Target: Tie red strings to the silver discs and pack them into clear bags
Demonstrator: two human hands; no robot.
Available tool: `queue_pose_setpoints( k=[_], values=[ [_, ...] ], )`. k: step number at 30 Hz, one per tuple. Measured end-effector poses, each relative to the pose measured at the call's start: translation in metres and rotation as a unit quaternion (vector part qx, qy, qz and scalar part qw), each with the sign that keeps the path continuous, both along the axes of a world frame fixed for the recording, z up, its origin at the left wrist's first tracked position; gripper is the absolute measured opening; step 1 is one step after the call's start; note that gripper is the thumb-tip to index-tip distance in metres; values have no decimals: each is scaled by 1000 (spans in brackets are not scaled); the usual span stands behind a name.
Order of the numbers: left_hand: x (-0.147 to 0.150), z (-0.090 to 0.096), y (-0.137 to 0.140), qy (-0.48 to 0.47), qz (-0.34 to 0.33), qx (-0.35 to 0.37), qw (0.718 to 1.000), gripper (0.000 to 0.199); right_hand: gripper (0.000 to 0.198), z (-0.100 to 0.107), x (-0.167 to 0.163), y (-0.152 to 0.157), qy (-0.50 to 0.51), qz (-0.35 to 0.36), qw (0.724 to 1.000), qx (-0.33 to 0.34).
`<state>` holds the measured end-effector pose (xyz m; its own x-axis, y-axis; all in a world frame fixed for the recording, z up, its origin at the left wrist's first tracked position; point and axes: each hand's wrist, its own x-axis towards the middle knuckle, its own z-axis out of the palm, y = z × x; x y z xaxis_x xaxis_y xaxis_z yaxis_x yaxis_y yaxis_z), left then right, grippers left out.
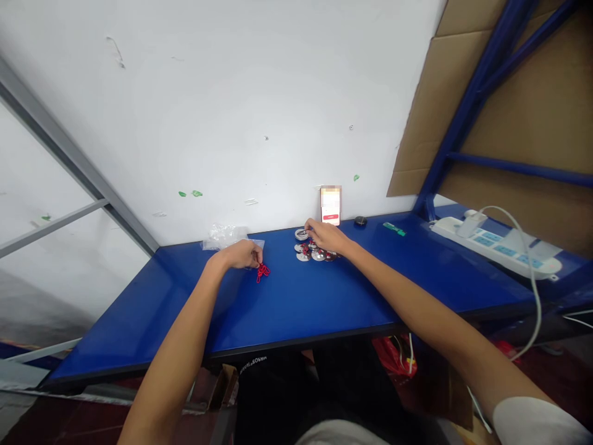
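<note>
My left hand (pixel 244 253) is closed in a pinch at the red cords (pixel 262 272), which lie on the blue table at its fingertips. My right hand (pixel 325 235) reaches to a round silvery disc (pixel 301 234) at the back of the table, its fingers pinched at the disc's edge. Below that hand lies a cluster of shiny round metal pieces (pixel 318 254) with bits of red between them. The palm and forearm partly cover the cluster. A clear plastic bag (pixel 225 236) lies crumpled behind my left hand.
A phone (pixel 330 206) with a lit screen leans against the white wall. To its right are a small black round object (pixel 360 220) and a green strip (pixel 394 228). A white power strip (pixel 495 246) with a plugged-in cable sits at the right, near a blue metal frame (pixel 456 123).
</note>
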<state>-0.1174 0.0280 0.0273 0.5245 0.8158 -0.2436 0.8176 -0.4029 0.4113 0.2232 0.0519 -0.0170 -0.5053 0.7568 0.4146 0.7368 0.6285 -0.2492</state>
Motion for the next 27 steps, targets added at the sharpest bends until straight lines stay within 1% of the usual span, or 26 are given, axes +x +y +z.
queue_pose_setpoints(
  k=[4, 8, 10, 12, 15, 17, 20, 24, 27],
  values=[
    [-2, -2, 2, -22, -7, 3, 1000, 13, 18, -2, -2, 2, 13, 1, 1000, 1],
    [0, -1, 1, -45, -15, 43, 998, 15, 19, 1, -3, 0, 68, -23, 997, 17],
    [5, 0, -1, -82, -19, 63, 994, 16, 19, 4, -4, -3, 109, -12, 994, 23],
    [13, -1, -4, -148, -20, 67, 987, 16, 19, 7, -7, -7, 143, 10, 989, 36],
    [30, -7, -8, -245, 4, 80, 966, 16, 19, 9, -11, -13, 157, 17, 986, 45],
    [40, -11, -10, -294, 29, 92, 951, 17, 20, 10, -14, -17, 149, 26, 988, 15],
    [52, -16, -11, -365, 59, 97, 924, 21, 18, 9, -18, -22, 155, 75, 984, -39],
    [58, -17, -13, -442, 92, 75, 889, 21, 14, 7, -21, -27, 184, 111, 976, -44],
    [60, -17, -15, -501, 104, 48, 858, 19, 16, 8, -24, -30, 231, 126, 962, -75]
  ],
)
